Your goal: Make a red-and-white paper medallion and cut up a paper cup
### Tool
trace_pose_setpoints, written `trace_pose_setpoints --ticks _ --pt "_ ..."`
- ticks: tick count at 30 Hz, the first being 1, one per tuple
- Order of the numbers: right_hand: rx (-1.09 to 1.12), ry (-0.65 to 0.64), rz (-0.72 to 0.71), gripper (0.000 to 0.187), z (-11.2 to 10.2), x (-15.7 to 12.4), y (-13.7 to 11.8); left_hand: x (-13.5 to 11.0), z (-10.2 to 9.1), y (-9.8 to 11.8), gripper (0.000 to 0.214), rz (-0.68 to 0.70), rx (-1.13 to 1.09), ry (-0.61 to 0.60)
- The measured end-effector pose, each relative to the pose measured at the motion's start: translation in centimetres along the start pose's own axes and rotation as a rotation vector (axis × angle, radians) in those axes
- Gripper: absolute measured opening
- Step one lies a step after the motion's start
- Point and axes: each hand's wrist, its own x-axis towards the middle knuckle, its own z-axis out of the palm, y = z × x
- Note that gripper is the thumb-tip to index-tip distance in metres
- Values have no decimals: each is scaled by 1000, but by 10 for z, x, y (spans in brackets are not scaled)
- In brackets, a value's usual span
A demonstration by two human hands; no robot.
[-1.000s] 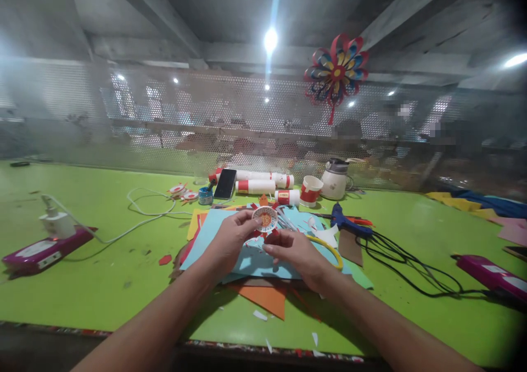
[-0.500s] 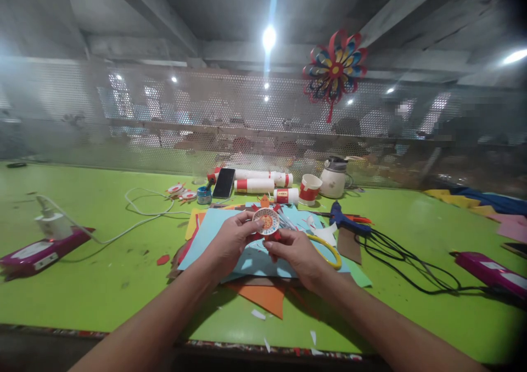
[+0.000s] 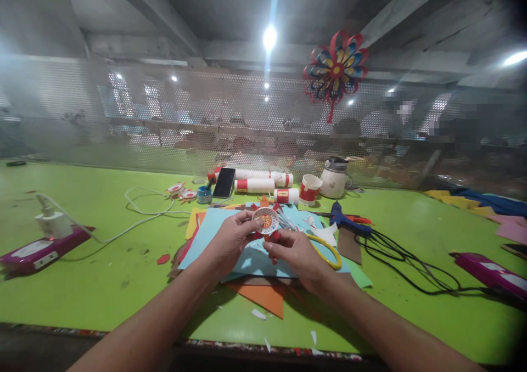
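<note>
A small paper turtle [image 3: 265, 220] is held up over the paper pile, its round white shell patterned in blue with an orange emblem, its head orange and its feet red. My left hand [image 3: 236, 234] pinches the shell's left rim between thumb and fingers. From the lower right, my right hand [image 3: 297, 252] is closed at the turtle's lower edge, by a red foot and the orange tail. Beneath both hands lie light blue paper sheets [image 3: 201, 251]. Yellow-handled scissors [image 3: 329, 251] rest just right of my right hand, their blades partly covered.
A blue glue gun [image 3: 348, 221] with a black cord lies to the right, near a purple power strip [image 3: 494, 273]. Behind the pile are a phone [image 3: 224, 182], a blue jar [image 3: 204, 195], paper cups [image 3: 309, 190] and a pitcher [image 3: 333, 179]. Another power strip [image 3: 45, 251] sits left.
</note>
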Motion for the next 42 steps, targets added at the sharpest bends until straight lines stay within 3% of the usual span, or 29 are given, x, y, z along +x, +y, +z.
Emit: trace_pose_setpoints --ticks 32,37,42 --pt "-78 35 -31 21 -3 1 2 1 -4 -4 16 -12 11 -23" --pt "-38 159 -109 20 -11 2 -1 1 -3 -1 17 -38 -16 7" --pt "1 231 -149 28 -17 5 -4 -1 0 -2 17 -59 66 -64"
